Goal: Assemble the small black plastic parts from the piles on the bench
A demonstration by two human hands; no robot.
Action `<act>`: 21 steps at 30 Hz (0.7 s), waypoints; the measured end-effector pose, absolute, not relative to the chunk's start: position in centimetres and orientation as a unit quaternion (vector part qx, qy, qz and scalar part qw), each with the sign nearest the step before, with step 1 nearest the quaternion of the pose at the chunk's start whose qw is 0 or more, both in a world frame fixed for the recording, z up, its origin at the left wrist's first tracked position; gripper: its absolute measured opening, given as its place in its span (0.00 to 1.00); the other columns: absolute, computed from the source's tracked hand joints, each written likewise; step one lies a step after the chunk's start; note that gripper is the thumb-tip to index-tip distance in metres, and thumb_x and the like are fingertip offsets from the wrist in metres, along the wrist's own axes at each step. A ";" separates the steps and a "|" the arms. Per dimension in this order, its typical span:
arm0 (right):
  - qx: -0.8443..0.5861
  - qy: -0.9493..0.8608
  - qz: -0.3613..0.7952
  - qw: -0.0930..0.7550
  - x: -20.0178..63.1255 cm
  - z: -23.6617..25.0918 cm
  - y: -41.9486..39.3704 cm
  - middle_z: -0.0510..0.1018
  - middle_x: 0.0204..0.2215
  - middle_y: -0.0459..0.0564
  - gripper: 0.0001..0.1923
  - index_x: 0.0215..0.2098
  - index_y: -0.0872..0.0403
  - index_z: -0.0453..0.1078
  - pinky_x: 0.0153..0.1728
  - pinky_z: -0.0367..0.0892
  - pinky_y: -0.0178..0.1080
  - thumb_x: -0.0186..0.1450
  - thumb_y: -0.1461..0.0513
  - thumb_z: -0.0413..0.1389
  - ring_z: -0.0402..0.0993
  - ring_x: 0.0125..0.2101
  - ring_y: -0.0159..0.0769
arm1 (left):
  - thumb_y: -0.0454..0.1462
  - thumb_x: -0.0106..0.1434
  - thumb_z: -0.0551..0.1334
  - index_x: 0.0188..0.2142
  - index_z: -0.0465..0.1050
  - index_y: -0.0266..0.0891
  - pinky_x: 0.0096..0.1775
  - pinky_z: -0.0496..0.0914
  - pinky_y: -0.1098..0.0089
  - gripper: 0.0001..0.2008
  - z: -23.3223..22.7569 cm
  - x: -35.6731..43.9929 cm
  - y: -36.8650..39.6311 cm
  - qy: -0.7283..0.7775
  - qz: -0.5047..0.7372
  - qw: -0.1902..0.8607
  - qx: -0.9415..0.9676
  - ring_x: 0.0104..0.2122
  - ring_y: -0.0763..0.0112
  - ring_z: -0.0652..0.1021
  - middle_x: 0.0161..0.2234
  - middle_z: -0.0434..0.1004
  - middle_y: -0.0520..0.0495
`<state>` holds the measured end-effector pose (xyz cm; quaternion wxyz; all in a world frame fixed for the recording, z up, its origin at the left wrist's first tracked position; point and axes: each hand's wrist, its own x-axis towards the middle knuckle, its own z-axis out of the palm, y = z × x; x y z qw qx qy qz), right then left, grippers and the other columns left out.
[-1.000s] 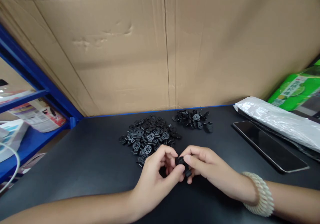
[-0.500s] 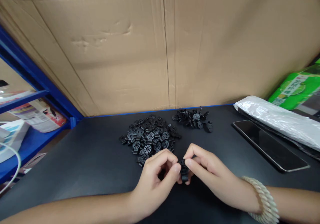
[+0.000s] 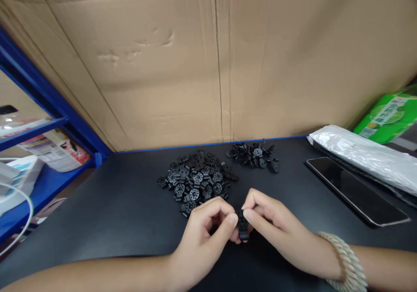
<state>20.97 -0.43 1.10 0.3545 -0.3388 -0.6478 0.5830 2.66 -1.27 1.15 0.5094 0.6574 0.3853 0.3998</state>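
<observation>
Between my two hands is a small black plastic part [image 3: 243, 227] with a round, holed face on top and a clip-like tab below. My left hand [image 3: 208, 235] pinches its left side between thumb and forefinger. From the other side, the thumb and forefinger of my right hand [image 3: 272, 222] close on it too. Fingers cover much of the part's edges. Just beyond my left hand lies a large heap of similar black round parts [image 3: 198, 178] with tabs. A smaller pile of black disc-shaped pieces [image 3: 257, 153] sits farther back, to the right.
On the black table [image 3: 130, 205] at right lie a phone [image 3: 355, 192] and a silvery plastic bag [image 3: 365, 159], with a green package [image 3: 387, 116] behind. Cardboard [image 3: 163, 66] walls the back edge. A blue shelf [image 3: 65, 174] holding goods stands at left.
The view has shifted slightly, so everything sits a little farther right. Both hands keep their pinch on the black part, which appears slightly turned.
</observation>
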 end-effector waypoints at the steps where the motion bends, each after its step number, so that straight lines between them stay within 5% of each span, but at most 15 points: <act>1: -0.339 -0.648 0.583 0.355 21.0 1.1 -0.5 0.73 0.25 0.44 0.12 0.31 0.53 0.60 0.31 0.68 0.34 0.71 0.57 0.50 0.74 0.29 0.31 | 0.38 0.67 0.57 0.28 0.67 0.36 0.32 0.68 0.73 0.12 1.2 2.7 -1.3 0.385 0.399 0.509 0.658 0.26 0.73 0.73 0.24 0.69 0.51; 6: -0.329 -0.643 0.590 0.361 20.9 1.1 -0.4 0.74 0.26 0.44 0.12 0.32 0.53 0.61 0.33 0.69 0.34 0.71 0.55 0.49 0.74 0.29 0.31 | 0.37 0.66 0.57 0.27 0.67 0.37 0.31 0.68 0.73 0.11 1.4 2.7 -1.3 0.404 0.391 0.472 0.679 0.25 0.72 0.73 0.23 0.70 0.51; 15: -0.363 -0.562 0.632 0.391 21.2 0.8 0.4 0.76 0.34 0.51 0.15 0.35 0.54 0.66 0.36 0.68 0.39 0.70 0.52 0.49 0.72 0.35 0.37 | 0.39 0.63 0.57 0.26 0.72 0.36 0.27 0.62 0.74 0.12 7.0 -0.9 5.4 0.486 0.280 0.195 0.805 0.23 0.73 0.68 0.22 0.70 0.52; 21: -0.377 -0.555 0.638 0.379 21.3 0.7 0.7 0.75 0.30 0.50 0.17 0.29 0.56 0.68 0.34 0.65 0.37 0.68 0.52 0.50 0.70 0.32 0.35 | 0.43 0.58 0.58 0.26 0.74 0.36 0.30 0.65 0.71 0.13 9.3 -6.2 10.9 0.546 0.232 0.174 0.786 0.25 0.69 0.72 0.23 0.75 0.50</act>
